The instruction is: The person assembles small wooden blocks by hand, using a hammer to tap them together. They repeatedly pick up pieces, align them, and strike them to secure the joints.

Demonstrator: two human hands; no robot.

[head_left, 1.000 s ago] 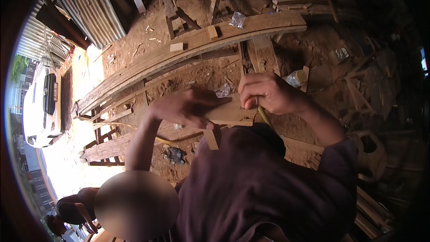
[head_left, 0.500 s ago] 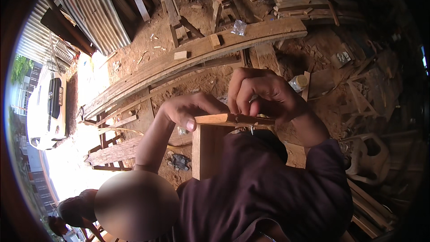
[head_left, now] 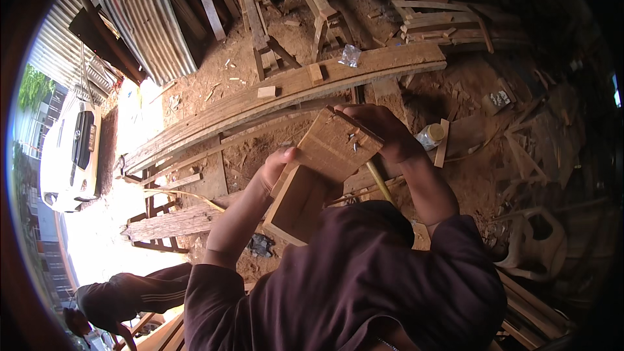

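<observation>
Two flat boards are joined at a corner into one wooden piece [head_left: 328, 146], held up in front of my chest. Small metal screws or nails [head_left: 354, 140] stick out of its upper board near the right end. My left hand [head_left: 276, 168] is closed on the left edge, its thumb lying over the top. Around the upper right edge, my right hand [head_left: 385, 131] grips the same piece, with most of its fingers hidden behind the board. The lower board [head_left: 292, 203] slants down toward my dark shirt.
A long thick beam [head_left: 214, 117] crosses ahead, carrying small wood blocks [head_left: 266, 92] and a clear plastic bag [head_left: 350, 56]. Sawhorses [head_left: 318, 6] and stacked planks stand beyond. To the right are a jar [head_left: 430, 136] and a plastic chair [head_left: 536, 244]. Another person [head_left: 123, 299] bends over at lower left.
The wooden piece has tilted, so the upper board's broad face with the metal bits now shows. My right hand has gone from pinching above the board to gripping its right edge.
</observation>
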